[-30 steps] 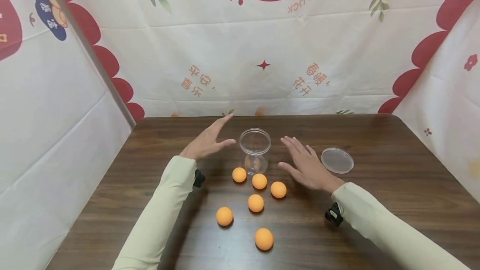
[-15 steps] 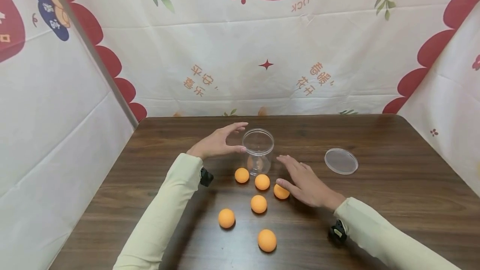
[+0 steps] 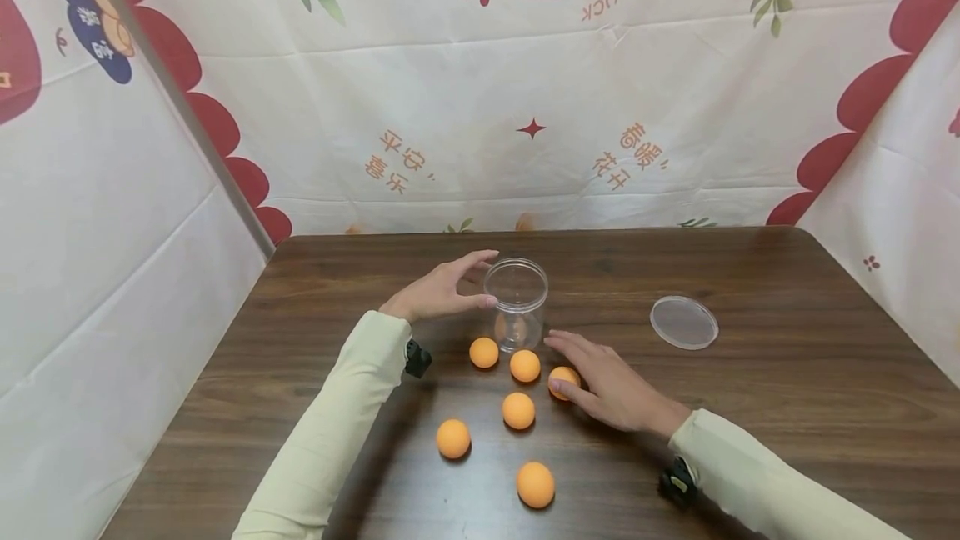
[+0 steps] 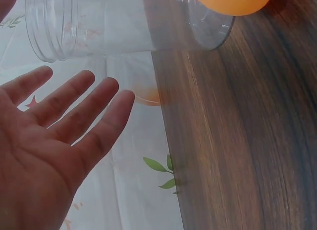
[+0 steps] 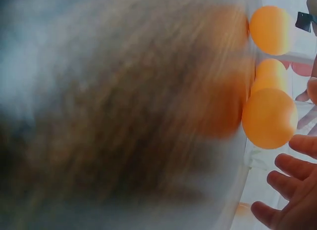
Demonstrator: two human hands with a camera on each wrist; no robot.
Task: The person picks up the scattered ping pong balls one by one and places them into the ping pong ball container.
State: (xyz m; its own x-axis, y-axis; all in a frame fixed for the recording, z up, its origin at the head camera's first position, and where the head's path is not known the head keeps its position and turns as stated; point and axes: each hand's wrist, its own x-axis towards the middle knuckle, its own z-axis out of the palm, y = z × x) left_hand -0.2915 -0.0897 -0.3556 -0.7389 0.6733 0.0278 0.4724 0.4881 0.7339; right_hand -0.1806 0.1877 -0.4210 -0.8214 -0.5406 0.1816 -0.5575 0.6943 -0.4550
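Note:
In the head view my left hand [image 3: 438,288] reaches around the left side of a clear lidless plastic jar [image 3: 528,330], thumb in front and fingers behind. The left wrist view has its fingers spread and relaxed beside the jar [image 4: 124,27], with no firm grip visible. My right hand [image 3: 609,383] is low over the table, thumb overlapping an orange ping-pong ball [image 3: 564,375]. In the right wrist view its fingertips [image 5: 285,183] extend close to the ball [image 5: 270,118]; contact is unclear. A faint orange shape shows through the jar's lower wall, perhaps a reflection.
Several more orange balls lie on the brown wooden table [image 3: 300,407], such as a ball [image 3: 483,352] near the jar and a ball [image 3: 536,485] nearest me. A clear round lid [image 3: 684,322] lies flat to the right. A printed white cloth [image 3: 450,90] hangs behind.
My left hand has moved right, from beside the jar to around its side. My right hand has come down and nearer to me, onto the rightmost ball. The balls appear unmoved.

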